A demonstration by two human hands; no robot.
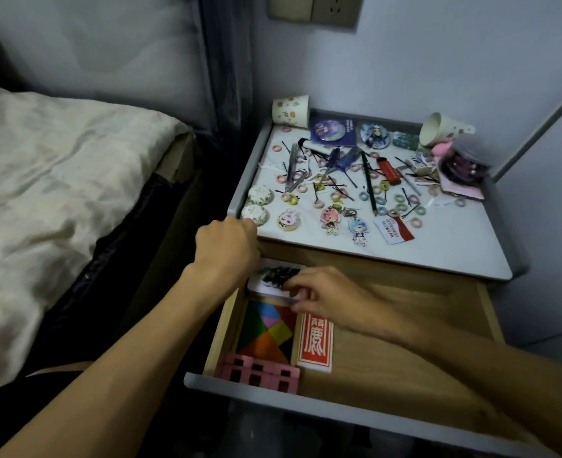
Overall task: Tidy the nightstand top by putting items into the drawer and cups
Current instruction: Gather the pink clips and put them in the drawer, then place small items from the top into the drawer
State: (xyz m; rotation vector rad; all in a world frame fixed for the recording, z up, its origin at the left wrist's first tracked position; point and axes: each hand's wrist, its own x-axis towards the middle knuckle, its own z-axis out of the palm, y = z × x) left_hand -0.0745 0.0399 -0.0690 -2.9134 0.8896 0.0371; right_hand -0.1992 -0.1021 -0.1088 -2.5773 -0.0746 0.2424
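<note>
The wooden drawer (405, 342) is pulled out under both hands. Just below the right hand (326, 292) lie a colour puzzle (266, 328) and a red box (316, 342), side by side. A pink rack (260, 375) stands nearer the person than the puzzle, at the drawer's front. A white card (273, 279) lies between the two hands, at the back of the drawer.

The right hand's bent fingers reach onto the card's near edge. They are blurry, so I cannot tell if they pinch it or only touch it. The left hand (227, 249) is curled like a fist at the front corner of the nightstand top (454, 233). I cannot tell if it holds anything.

Two round tins (259, 195) sit just past the left hand. Far beyond both hands, a paper cup (289, 110) lies on its side in one back corner. A second cup (438, 128) is tipped over in the other, beside a jar (464, 160) of purple things.

Between the hands and the cups lie many hair rings (402, 198), black pins, a pencil (369, 183), a red lighter (388, 171), round badges (332, 128) and little charms (331, 219). A bed (58, 160) is left of the left hand.
</note>
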